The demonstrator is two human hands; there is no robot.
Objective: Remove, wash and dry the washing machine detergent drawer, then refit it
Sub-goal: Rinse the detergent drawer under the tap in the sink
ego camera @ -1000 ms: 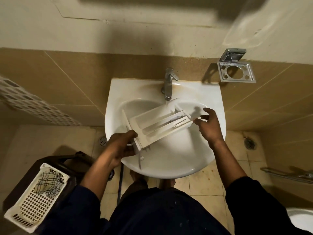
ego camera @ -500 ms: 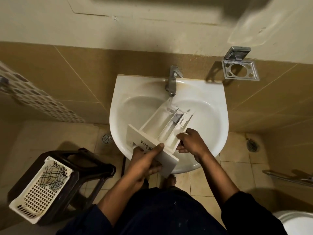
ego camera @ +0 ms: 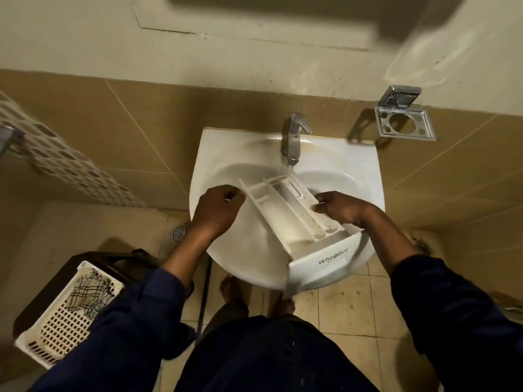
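Note:
The white detergent drawer [ego camera: 291, 216] lies slanted in the white sink [ego camera: 206, 157], compartments facing up. Its Whirlpool front panel [ego camera: 325, 264] hangs over the sink's near right rim. The chrome tap [ego camera: 293, 137] runs water onto the drawer's far end. My right hand [ego camera: 345, 207] grips the drawer's right side wall. Over the left of the basin, my left hand [ego camera: 218, 207] hovers with fingers curled under, just left of the drawer and apart from it. I see nothing in it.
A white plastic basket [ego camera: 65, 321] with a checked cloth sits on a dark stool [ego camera: 34, 301] at lower left. A chrome holder [ego camera: 404, 123] is on the tiled wall at right. A floor drain [ego camera: 179, 233] and my bare feet [ego camera: 232, 287] are below the sink.
The drawer has swung round, its front panel going from the near left to the near right. My left hand let go of the panel and moved left. My right hand shifted to the right wall.

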